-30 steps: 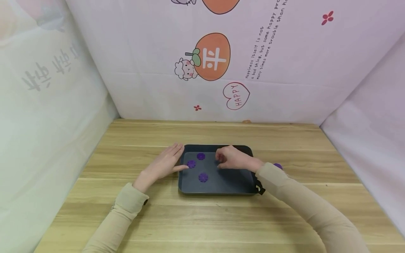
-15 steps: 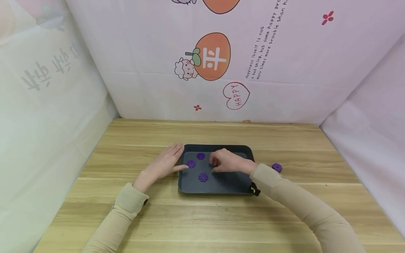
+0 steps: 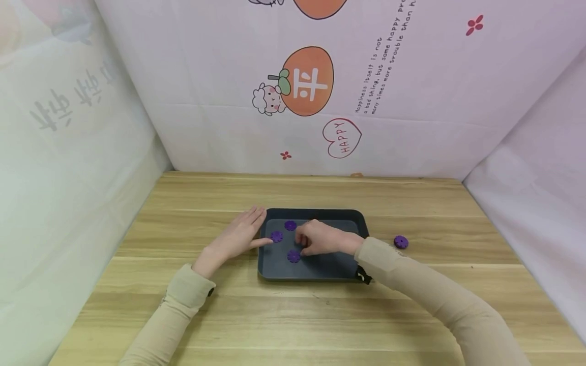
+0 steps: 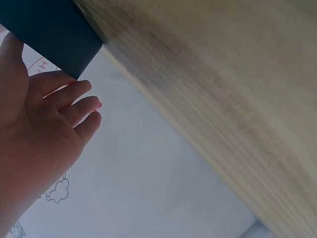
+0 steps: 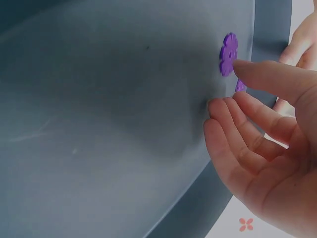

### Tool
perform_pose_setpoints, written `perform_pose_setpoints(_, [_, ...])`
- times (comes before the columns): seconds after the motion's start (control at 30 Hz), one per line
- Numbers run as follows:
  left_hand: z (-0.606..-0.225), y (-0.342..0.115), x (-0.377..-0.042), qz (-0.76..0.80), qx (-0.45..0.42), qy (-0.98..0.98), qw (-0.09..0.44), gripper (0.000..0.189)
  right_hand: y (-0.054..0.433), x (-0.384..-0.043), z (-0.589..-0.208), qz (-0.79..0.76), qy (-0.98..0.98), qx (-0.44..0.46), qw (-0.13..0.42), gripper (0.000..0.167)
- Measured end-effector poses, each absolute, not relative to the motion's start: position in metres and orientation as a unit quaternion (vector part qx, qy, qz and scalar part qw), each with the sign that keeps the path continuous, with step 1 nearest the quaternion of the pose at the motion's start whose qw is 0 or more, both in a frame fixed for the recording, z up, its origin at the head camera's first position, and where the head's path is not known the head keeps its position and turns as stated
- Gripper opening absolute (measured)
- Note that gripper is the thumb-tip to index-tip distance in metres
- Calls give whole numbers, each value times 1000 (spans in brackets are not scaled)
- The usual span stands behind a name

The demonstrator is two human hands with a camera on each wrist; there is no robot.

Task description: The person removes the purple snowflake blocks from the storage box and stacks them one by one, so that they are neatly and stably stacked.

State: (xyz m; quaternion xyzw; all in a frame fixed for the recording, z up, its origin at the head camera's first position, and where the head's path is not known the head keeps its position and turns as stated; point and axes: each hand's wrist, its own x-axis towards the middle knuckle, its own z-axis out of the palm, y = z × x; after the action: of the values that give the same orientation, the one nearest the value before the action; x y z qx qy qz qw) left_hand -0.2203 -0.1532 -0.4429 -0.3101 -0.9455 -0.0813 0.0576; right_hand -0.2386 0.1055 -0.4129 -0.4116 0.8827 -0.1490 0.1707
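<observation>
A dark grey rectangular tray (image 3: 274,270) lies on the wooden table. My left hand (image 3: 232,237) rests at its left end, fingers extended along the outside and thumb over the rim; the left wrist view shows the fingers at the tray's corner (image 4: 64,52). Inside are purple notched discs: one at the back (image 3: 290,225), one by the left thumb (image 3: 276,237) and one nearer the front (image 3: 294,256). Over the tray's middle, my right hand (image 3: 322,238) has its thumb close to the front disc (image 5: 229,54). In the right wrist view, nothing lies between its thumb and bent fingers.
Another purple disc (image 3: 401,242) lies on the table (image 3: 293,325) right of the tray, beyond the right sleeve. White printed cloth (image 3: 220,137) stands behind the table and along both sides. A black strap (image 3: 363,275) hangs at the right wrist, over the tray's front right corner.
My right hand has moved left and slightly toward the front across the tray, up to the front disc. The disc on the table has come out from behind the sleeve. My left hand stays put.
</observation>
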Motion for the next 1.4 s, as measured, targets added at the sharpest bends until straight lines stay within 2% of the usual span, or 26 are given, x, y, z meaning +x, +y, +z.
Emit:
perform_pose_setpoints(0.67, [-443,-154,-221,-88,-305,-947,53,80,87,-236,-415,-114,876,-424,202,27])
perform_pose_setpoints(1.4, [-443,-154,-221,-76,-309,-946,64,79,86,-237,-419,-96,872,-446,178,19])
